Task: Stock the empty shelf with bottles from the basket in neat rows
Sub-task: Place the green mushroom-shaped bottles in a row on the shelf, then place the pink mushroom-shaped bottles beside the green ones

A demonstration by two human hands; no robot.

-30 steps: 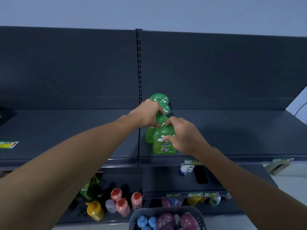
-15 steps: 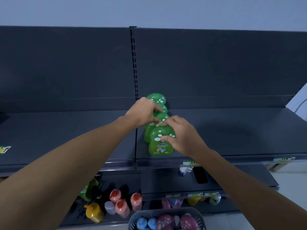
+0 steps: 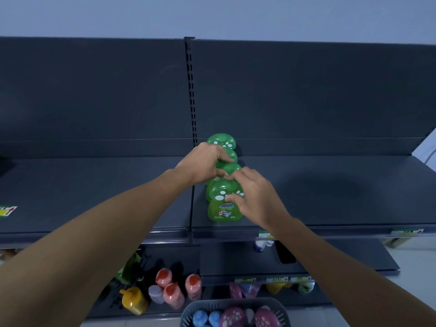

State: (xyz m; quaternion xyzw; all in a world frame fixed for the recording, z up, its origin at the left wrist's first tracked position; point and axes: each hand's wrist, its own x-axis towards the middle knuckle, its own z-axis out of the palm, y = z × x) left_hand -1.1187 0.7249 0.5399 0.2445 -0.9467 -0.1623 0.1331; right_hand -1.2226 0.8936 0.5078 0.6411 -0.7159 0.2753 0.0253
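— Bottles, green: single row front to back on shelf, beside upright post.
— Hands? Left hand curled over mid-row caps; right hand fingers on front cap. Basket below.

wall pale blue-grey | back panels dark — floor light, dim
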